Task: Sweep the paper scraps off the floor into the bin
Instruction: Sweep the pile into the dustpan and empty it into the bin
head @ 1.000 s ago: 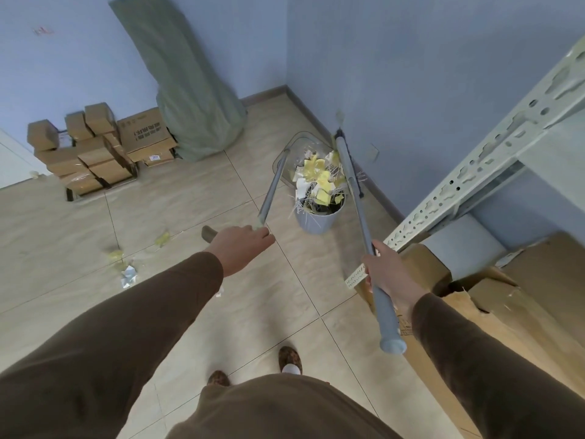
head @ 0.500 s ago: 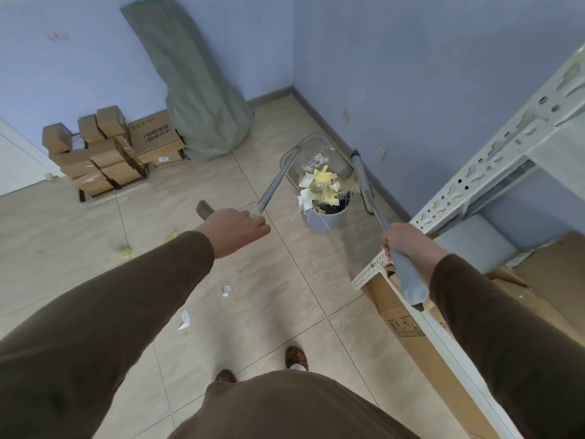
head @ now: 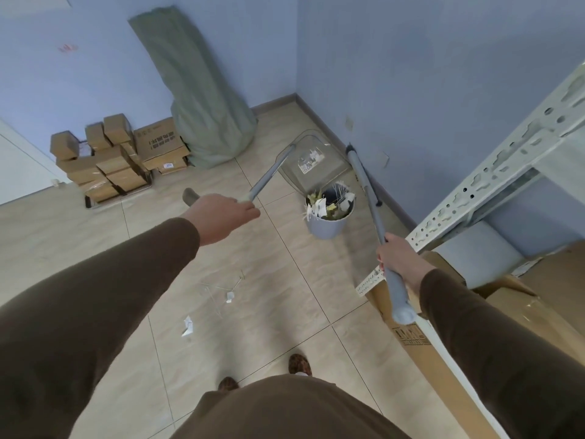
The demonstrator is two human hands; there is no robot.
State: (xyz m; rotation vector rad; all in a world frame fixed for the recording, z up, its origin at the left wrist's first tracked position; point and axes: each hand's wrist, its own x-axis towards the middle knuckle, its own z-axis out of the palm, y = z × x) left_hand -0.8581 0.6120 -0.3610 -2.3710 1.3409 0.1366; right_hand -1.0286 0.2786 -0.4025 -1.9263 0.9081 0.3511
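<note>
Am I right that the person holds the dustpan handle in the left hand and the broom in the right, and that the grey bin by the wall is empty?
Not quite. In the head view the grey bin is not empty: paper scraps fill it to the rim. The rest holds: the left hand grips the dustpan handle and the right hand grips the broom.

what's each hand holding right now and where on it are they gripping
The left hand grips the dustpan by the upper end of its long handle. The right hand grips the broom on the handle's upper part, below its top end.
</note>
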